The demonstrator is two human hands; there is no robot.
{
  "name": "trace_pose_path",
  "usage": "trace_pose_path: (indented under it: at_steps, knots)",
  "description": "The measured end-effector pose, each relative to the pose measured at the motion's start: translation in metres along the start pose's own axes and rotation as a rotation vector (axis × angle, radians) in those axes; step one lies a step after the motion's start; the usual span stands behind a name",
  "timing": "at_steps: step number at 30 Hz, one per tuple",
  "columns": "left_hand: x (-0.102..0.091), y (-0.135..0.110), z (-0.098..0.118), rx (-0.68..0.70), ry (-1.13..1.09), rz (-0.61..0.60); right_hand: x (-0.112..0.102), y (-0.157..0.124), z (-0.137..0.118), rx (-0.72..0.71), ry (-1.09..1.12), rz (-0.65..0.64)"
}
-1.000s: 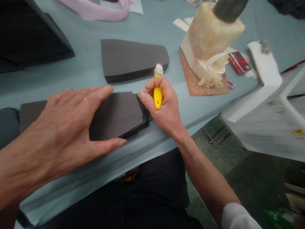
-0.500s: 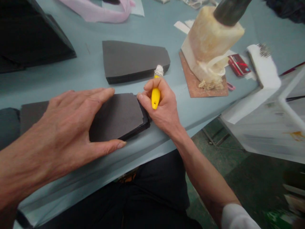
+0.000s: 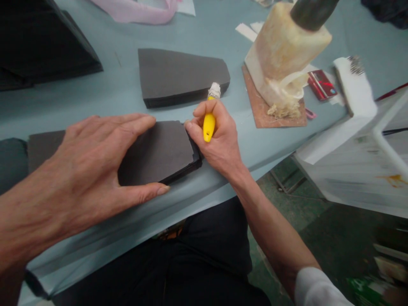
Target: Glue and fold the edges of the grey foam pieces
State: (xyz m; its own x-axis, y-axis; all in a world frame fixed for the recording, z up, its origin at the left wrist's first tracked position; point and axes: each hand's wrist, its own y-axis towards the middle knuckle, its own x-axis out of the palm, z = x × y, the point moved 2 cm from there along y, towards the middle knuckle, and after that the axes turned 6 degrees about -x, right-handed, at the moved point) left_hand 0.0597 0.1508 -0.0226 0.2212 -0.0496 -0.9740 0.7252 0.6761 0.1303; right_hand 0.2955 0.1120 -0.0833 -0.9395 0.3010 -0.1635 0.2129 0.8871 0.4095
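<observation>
My left hand (image 3: 98,157) spans a stack of dark grey tapered sheets (image 3: 162,148), its fingers along the far edge and its thumb along the near edge. Part of the stack is hidden beneath that hand. In my right hand (image 3: 219,138) is a small brush with a yellow handle (image 3: 209,126), its whitish, crusted tip pointing away from me. The right thumb and fingertips touch the narrow right end of the stack, where the layers' edges are slightly uneven. Just beyond lies a second stack of grey tapered pieces (image 3: 181,76).
A stained plastic jug (image 3: 283,46) stands on a brown board (image 3: 255,108) at the back right. Beside it are a red box (image 3: 321,85) and a white piece with pins (image 3: 353,80). A large black stack (image 3: 41,46) fills the upper left; pink cloth (image 3: 140,10) lies behind.
The camera view has tilted slightly, so things on the table appear a little higher. Both hands stay at the stack, and the right thumb shifts only slightly at its end.
</observation>
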Motion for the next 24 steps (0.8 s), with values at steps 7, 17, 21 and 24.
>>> trace_pose_path:
  at_steps: [7, 17, 21, 24]
  knots:
    - [0.0005, -0.0011, -0.0003, 0.008, -0.003, 0.001, 0.0003, -0.001, 0.0032, 0.007, -0.019, 0.0]
    - [0.0014, -0.0021, 0.0002, -0.001, -0.033, 0.001, -0.001, 0.0004, 0.0049, 0.02, -0.027, -0.011]
    - [0.0019, -0.0023, 0.0002, -0.054, -0.08, 0.031, -0.0008, 0.0006, 0.0032, 0.032, -0.027, -0.009]
    - [0.0023, -0.0029, -0.001, -0.053, -0.104, 0.015, -0.0003, 0.0004, 0.0016, 0.053, -0.024, -0.008]
